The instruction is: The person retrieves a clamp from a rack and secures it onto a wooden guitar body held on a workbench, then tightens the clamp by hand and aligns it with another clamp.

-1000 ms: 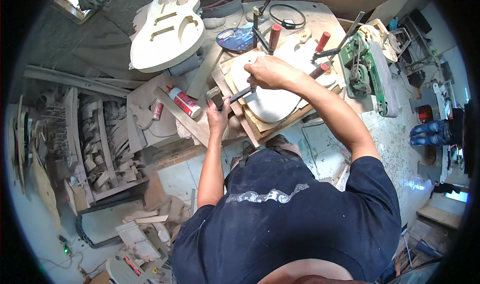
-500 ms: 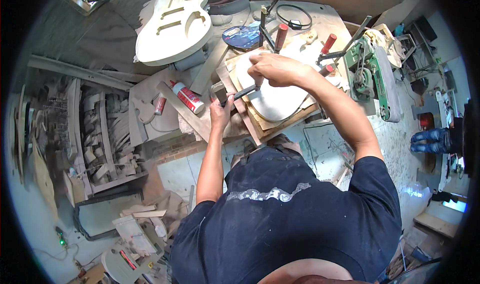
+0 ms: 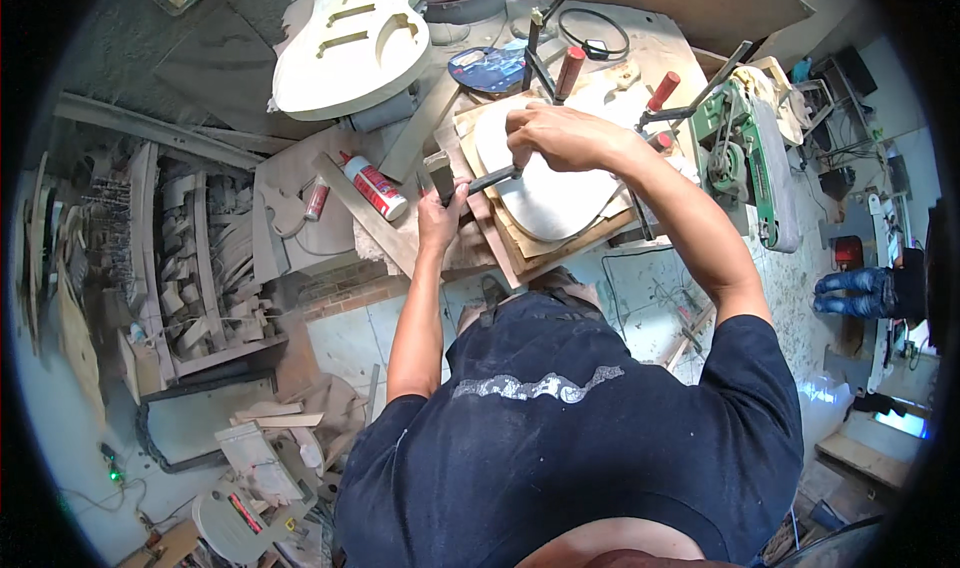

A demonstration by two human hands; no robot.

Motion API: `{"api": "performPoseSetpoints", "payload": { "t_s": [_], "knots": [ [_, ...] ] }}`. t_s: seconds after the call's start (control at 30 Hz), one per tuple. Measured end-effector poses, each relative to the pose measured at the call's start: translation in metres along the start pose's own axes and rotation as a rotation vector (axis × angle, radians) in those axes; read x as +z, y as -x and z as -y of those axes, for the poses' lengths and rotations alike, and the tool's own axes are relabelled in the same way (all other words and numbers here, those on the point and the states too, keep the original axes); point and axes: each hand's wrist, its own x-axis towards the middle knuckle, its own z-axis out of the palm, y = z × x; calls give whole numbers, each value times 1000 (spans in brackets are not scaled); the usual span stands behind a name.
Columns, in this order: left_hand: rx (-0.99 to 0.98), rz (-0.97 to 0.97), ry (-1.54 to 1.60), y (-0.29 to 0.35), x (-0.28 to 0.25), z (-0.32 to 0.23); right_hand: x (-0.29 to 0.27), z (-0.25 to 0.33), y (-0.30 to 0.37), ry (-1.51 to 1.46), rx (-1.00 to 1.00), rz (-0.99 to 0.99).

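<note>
My right hand (image 3: 565, 138) is closed over the screw end of a bar clamp (image 3: 492, 179), above a pale guitar body (image 3: 548, 213) lying on stacked wooden boards (image 3: 520, 258). Its palm and fingers hide the handle. My left hand (image 3: 437, 218) is closed around the clamp's other end, beside a small grey block (image 3: 440, 176) at the edge of the boards. Further back, more bar clamps with red handles (image 3: 570, 73) (image 3: 662, 90) stand over the same stack.
A second guitar body (image 3: 350, 53) rests raised at the back left. Near my left hand lie a white-and-red glue bottle (image 3: 375, 186) and a smaller red tube (image 3: 316, 198). A green belt sander (image 3: 735, 163) stands right. Wood offcuts (image 3: 215, 268) fill a rack at left.
My right hand has turned slightly at the clamp's screw end. The left hand keeps its hold. The whole view has shifted a little.
</note>
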Motion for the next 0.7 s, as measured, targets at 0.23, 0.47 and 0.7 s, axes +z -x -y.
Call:
{"api": "performPoseSetpoints", "payload": {
  "t_s": [0.23, 0.47, 0.7],
  "knots": [
    [66, -36, -10, 1, -3, 9, -9, 23, -27, -31, 620, 325],
    [18, -21, -41, 0, -1, 5, -12, 12, -12, -247, 266, 231],
    [46, -22, -66, 0, -4, 13, -10, 17, -25, 8, 499, 422]
  ]
}}
